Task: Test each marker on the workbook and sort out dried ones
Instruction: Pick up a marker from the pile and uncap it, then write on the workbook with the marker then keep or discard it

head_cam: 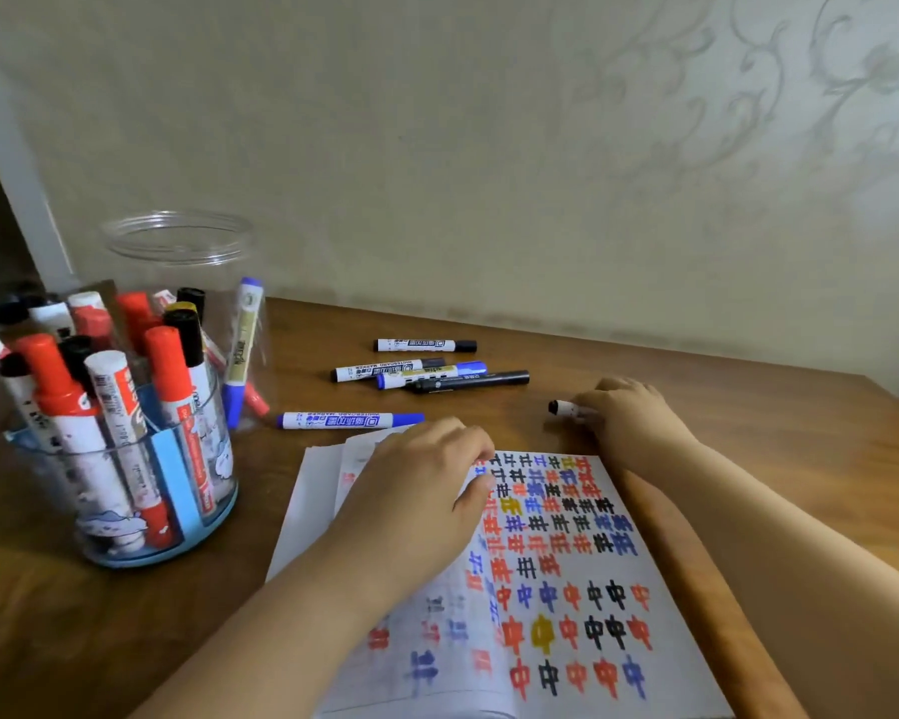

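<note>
The open workbook (556,589) lies in front of me, its page filled with red, blue, black and yellow test characters. My left hand (416,500) rests flat on the page's upper left. My right hand (629,417) grips a white marker with a black cap (561,407) on the table just beyond the book's top right corner. Several capped markers lie loose behind the book: a blue one (349,420) nearest, then a cluster (426,376) of blue and black ones. A clear holder with a blue base (125,485) at the left is packed with red, black and white markers.
A tall clear plastic jar (188,282) stands behind the holder, with a blue marker (242,350) leaning upright by it. The wooden table (748,422) meets a patterned wall at the back. A wooden strip (696,573) runs along the book's right side.
</note>
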`<state>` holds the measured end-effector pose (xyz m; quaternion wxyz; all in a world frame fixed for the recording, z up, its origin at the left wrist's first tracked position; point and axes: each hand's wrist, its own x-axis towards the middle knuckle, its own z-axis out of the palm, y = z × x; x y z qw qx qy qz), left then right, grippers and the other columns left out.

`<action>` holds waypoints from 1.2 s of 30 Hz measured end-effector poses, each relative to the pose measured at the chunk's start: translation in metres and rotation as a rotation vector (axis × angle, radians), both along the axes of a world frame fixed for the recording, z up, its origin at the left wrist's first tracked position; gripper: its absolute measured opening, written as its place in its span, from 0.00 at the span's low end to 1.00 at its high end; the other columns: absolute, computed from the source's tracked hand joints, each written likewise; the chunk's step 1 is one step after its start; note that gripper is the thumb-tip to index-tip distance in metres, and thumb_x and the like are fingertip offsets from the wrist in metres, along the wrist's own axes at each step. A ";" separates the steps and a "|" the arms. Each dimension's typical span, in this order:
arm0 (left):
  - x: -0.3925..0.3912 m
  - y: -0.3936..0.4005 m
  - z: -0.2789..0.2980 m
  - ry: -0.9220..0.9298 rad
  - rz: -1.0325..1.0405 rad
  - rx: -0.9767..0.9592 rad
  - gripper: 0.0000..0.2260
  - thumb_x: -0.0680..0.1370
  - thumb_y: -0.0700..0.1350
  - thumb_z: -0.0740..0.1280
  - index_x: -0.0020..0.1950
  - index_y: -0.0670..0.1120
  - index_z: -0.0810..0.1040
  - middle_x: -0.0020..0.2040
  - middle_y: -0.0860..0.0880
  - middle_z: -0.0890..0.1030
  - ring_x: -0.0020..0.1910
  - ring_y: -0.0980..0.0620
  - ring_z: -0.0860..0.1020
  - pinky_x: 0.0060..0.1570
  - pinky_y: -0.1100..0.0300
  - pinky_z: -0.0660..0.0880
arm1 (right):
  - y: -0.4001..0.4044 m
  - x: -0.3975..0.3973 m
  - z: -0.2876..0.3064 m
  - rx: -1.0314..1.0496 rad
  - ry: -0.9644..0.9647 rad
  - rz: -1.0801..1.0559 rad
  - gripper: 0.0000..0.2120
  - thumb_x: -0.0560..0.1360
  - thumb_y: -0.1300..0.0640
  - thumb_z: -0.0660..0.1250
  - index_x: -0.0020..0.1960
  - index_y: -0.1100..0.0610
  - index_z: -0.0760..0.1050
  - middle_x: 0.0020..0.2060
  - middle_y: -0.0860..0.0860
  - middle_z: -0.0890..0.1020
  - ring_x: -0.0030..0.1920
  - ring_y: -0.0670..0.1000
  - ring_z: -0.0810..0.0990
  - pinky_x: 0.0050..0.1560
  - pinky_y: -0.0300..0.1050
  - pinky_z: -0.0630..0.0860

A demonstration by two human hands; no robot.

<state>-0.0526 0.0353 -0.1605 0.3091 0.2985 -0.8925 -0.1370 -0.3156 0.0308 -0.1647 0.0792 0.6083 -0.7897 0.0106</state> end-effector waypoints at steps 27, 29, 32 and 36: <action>-0.002 0.020 0.002 -0.484 -0.056 -0.332 0.14 0.81 0.44 0.55 0.66 0.54 0.66 0.62 0.54 0.72 0.61 0.54 0.70 0.58 0.60 0.66 | 0.109 0.117 0.010 0.110 -0.209 0.266 0.18 0.81 0.57 0.56 0.70 0.51 0.61 0.63 0.51 0.74 0.57 0.53 0.76 0.53 0.49 0.77; -0.001 0.021 0.004 -0.472 -0.086 -0.272 0.13 0.81 0.46 0.55 0.66 0.54 0.66 0.62 0.55 0.72 0.61 0.55 0.70 0.59 0.61 0.66 | 0.110 0.118 0.010 0.105 -0.169 0.286 0.18 0.81 0.57 0.56 0.70 0.50 0.61 0.60 0.51 0.76 0.53 0.53 0.78 0.48 0.46 0.77; 0.001 0.019 0.007 -0.441 -0.152 -0.160 0.13 0.81 0.45 0.56 0.64 0.55 0.69 0.60 0.56 0.73 0.60 0.57 0.70 0.59 0.62 0.65 | 0.114 0.117 0.009 0.076 -0.112 0.340 0.16 0.82 0.53 0.55 0.69 0.50 0.63 0.53 0.51 0.80 0.46 0.51 0.78 0.40 0.42 0.72; 0.003 0.018 0.007 -0.423 -0.178 -0.108 0.12 0.80 0.45 0.58 0.62 0.54 0.71 0.59 0.56 0.75 0.58 0.58 0.72 0.58 0.62 0.68 | 0.116 0.114 0.010 0.003 -0.123 0.381 0.16 0.81 0.48 0.54 0.67 0.49 0.67 0.49 0.49 0.82 0.41 0.49 0.78 0.39 0.42 0.72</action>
